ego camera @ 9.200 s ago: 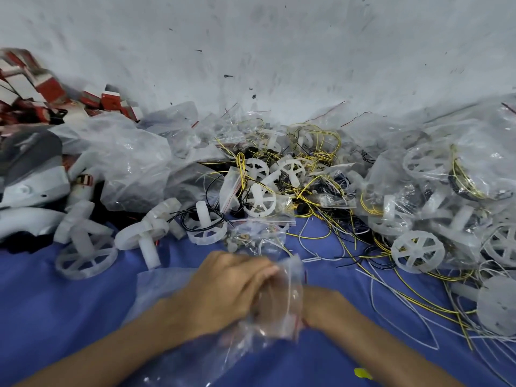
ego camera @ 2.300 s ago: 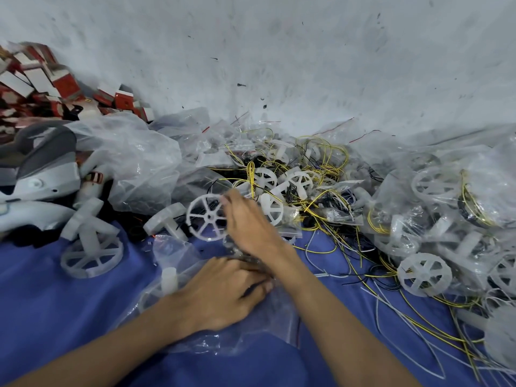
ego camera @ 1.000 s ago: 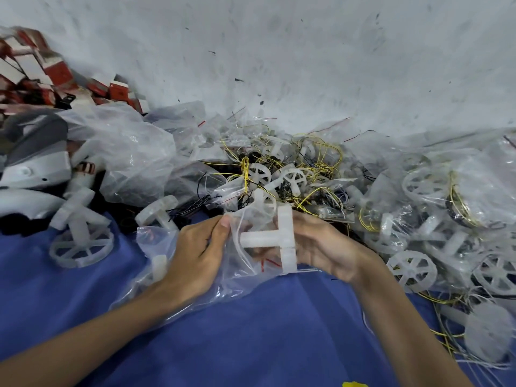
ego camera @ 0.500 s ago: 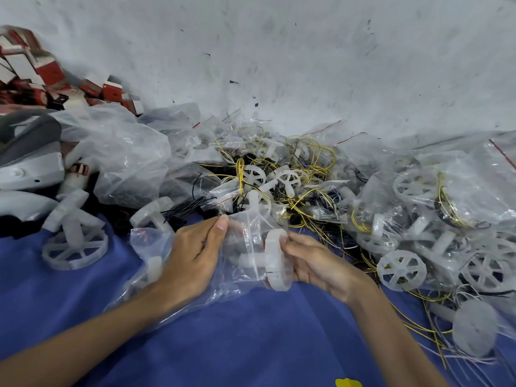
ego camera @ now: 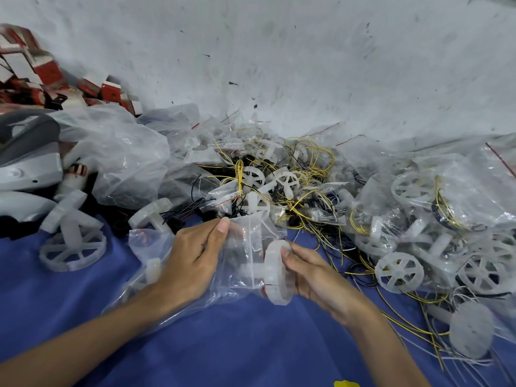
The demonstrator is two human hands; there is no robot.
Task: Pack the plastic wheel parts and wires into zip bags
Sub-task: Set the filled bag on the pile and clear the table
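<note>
Left hand (ego camera: 192,263) pinched the mouth of a clear zip bag (ego camera: 243,247): thumb pressed on the top edge, fingers curled behind the plastic. Right hand (ego camera: 315,275) gripped a white wheel part (ego camera: 276,272) by the rim, thumb on top and fingers wrapped round the far side. The wheel's stub axle pointed left, into the bag opening, with the rim right at the mouth. Both hands were over the middle of the blue cloth (ego camera: 251,344).

A tangle of yellow and black wires (ego camera: 307,174) mixed with more wheels lay along the cloth's far edge, against the grey wall (ego camera: 279,65). Filled bags (ego camera: 446,196) were heaped at the right edge. A loose spoked wheel (ego camera: 73,250) sat near the left edge. Grey-white plastic shells (ego camera: 28,160) and red-and-white boxes (ego camera: 42,68) were piled at the far left corner. A white part (ego camera: 152,270) showed through plastic just left of the left hand; couldn't tell which bag held it.
</note>
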